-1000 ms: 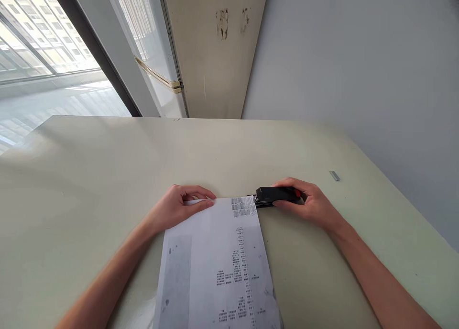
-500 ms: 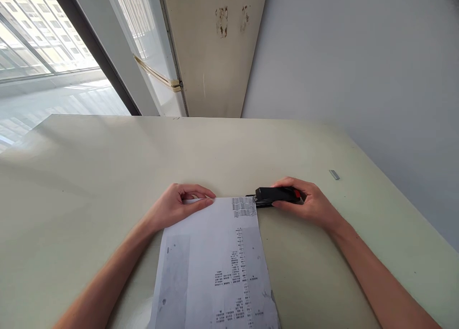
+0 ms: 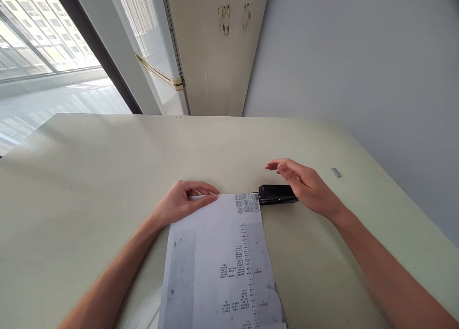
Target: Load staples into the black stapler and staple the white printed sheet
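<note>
Printed sheets of paper lie on the table, running off the bottom of the head view. My left hand pinches their far edge near the left corner, thumb on top. At the far right corner sits a black stapler, its jaw end around the paper's corner. Just above the stapler's back end is my right hand, raised with its fingers apart and nothing in them. It hides the stapler's rear part.
A small strip of staples lies on the pale table, right of my right hand. Past the far edge stands a refrigerator with a gold handle. A grey wall borders the right, and a window the left.
My right hand has let go of the stapler and lifted above it, fingers now apart. The stapler stays at the paper's corner. My left hand keeps its hold.
</note>
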Available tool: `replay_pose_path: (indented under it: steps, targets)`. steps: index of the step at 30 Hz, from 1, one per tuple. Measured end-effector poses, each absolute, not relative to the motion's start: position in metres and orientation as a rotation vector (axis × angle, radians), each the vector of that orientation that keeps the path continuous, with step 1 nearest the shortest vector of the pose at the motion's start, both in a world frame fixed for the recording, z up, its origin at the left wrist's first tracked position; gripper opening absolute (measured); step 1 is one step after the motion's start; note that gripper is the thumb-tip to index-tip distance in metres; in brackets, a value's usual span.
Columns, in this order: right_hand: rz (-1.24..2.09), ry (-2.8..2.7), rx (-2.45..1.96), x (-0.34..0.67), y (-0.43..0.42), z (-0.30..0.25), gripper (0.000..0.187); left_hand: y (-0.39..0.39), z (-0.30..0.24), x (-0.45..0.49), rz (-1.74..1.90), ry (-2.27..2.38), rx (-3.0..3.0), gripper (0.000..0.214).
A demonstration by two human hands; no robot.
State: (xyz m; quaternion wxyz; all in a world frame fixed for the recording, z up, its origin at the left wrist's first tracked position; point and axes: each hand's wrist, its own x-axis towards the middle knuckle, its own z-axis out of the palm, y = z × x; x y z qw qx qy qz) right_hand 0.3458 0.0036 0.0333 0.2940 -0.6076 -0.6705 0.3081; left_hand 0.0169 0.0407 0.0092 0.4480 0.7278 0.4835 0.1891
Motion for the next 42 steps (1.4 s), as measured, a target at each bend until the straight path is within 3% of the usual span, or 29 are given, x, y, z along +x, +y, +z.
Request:
replay_pose_path:
  steps: [19,42]
  targets:
    - [0.695,-2.070,-1.782,0.304,0.020,0.030,0.058,0.038,0.008,0.018,0.479,1.189,1.845,0.034]
    - [0.657,-2.120,-1.948,0.289,0.017,0.040,0.046,0.037,0.010,0.020,0.487,1.187,1.847,0.030]
